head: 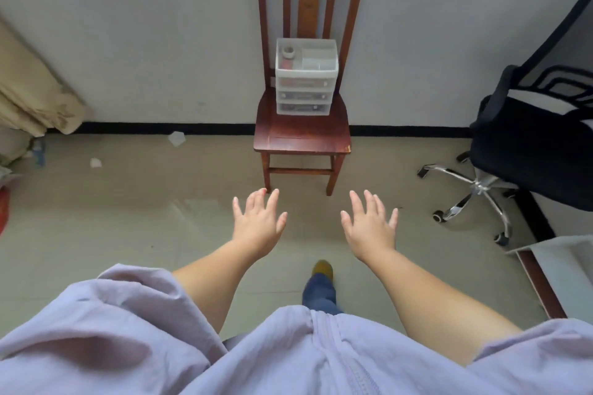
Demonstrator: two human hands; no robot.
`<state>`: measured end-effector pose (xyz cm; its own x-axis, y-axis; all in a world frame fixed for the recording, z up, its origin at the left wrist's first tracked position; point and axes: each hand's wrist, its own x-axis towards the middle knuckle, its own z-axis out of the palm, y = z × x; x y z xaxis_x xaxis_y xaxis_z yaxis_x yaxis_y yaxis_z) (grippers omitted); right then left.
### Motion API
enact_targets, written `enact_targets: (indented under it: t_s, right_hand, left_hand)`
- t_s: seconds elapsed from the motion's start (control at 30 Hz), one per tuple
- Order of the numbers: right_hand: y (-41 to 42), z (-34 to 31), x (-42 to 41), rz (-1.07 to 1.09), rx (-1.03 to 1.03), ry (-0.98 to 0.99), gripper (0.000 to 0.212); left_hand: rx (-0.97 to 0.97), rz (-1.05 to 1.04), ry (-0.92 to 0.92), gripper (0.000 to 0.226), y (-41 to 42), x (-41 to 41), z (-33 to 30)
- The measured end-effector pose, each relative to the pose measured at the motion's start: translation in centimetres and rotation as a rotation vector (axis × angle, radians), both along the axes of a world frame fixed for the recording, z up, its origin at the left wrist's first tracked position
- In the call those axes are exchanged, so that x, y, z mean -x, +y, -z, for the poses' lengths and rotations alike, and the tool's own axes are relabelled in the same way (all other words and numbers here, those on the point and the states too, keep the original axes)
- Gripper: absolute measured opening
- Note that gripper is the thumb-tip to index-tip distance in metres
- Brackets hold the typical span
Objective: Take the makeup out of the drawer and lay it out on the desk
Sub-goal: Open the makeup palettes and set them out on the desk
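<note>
A: What are the fingers doing?

B: On both the left hand (258, 224) and the right hand (369, 228) the fingers (272, 200) are spread wide, palms down, pinching nothing. I'd say they're held out ready to reach.

A: And the makeup?

B: Well beyond the fingertips, inside the white drawer unit (305, 77) on the wooden chair (301, 135). All three drawers look closed; the contents are too blurred to name.

A: The counter?

B: Only a pale corner (558, 263) shows, right of the right hand.
</note>
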<state>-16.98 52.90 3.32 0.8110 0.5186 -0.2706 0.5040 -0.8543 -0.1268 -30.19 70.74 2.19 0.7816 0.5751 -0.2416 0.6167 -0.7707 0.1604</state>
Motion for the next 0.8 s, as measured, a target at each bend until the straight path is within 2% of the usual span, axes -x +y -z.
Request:
enact_targets:
  t_s: [0.17, 0.37, 0.6, 0.7, 0.8]
  right_hand:
    - [7.1, 1.1, -10.5, -0.033, -0.013, 0.008, 0.054]
    - [16.4, 0.0, -23.4, -0.149, -0.040, 0.020, 0.054]
    - [27.7, 0.7, -33.1, -0.230, -0.067, 0.087, 0.054]
    - [32.9, 1.5, -37.5, -0.249, -0.066, 0.097, 0.053]
    - [37.8, 2.0, -41.5, -0.291, -0.069, 0.099, 0.047]
  left_hand:
    - [-0.008, -0.028, -0.047, 0.058, 7.0, -10.2, 1.0]
    - [0.069, -0.108, -0.108, 0.058, 14.7, -21.7, -0.3]
    - [0.081, -0.156, -0.061, 0.060, 25.3, -31.0, 0.7]
    - [0.095, -0.117, -0.070, 0.058, 30.4, -35.8, 1.4]
    - [0.082, 0.013, -0.059, 0.048, 34.9, -40.2, 2.0]
